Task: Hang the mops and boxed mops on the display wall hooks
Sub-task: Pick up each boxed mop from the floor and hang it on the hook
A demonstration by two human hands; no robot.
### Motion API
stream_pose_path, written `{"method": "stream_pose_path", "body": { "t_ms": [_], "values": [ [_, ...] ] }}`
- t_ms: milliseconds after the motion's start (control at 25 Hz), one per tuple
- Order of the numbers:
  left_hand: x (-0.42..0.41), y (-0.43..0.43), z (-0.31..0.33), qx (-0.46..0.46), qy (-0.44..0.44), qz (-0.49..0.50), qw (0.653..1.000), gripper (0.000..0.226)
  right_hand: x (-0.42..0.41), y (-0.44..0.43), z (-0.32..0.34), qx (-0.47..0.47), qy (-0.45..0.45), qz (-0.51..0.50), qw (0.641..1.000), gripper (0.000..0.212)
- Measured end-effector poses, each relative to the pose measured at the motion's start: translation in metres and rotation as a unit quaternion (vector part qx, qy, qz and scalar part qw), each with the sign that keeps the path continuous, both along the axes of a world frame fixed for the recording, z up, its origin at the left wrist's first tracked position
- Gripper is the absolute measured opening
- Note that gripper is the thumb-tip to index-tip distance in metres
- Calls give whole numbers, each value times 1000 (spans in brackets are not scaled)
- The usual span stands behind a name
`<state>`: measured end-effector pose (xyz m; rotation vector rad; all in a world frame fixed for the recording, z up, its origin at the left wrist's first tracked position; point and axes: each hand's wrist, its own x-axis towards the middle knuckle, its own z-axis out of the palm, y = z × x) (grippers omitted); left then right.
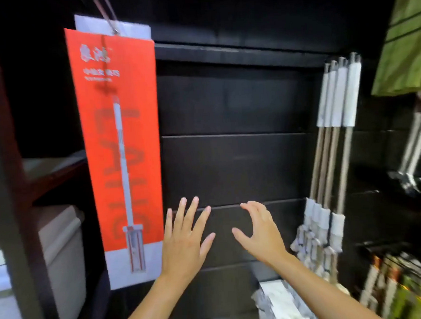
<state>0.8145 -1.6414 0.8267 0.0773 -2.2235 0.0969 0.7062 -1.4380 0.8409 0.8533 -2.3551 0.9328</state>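
Fingers (195, 207) loose, empty, left hand (185, 244) just beside hanging boxed mop (120, 145), right hand (260, 232) farther off

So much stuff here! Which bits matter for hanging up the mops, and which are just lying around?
For the job: red boxed mop, hanging from a hook; bundle of mops, hanging; dark display wall; left hand and right hand, both empty.
Just around: white storage box; green item, upper right.
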Motion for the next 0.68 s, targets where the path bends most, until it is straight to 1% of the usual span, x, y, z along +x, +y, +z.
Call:
{"method": "stream_pose_path", "body": {
  "t_ms": [160, 320, 400, 520, 680],
  "values": [
    [-2, 91, -65, -12, -161, -21, 987, 66, 22, 116, -88, 53, -101, -68, 991, 75],
    [7, 214, -133, -16, -288, -89, 953, 66, 72, 255, -158, 96, -181, -144, 968, 77],
    [16, 279, -167, -30, -338, -130, 932, 65, 105, 325, -188, 118, -223, -179, 951, 75],
    [25, 383, -208, -66, -396, -200, 894, 64, 157, 423, -224, 123, -289, -241, 918, 76],
    [36, 516, -234, -102, -445, -290, 841, 67, 224, 536, -249, 107, -349, -338, 868, 76]
  ]
}}
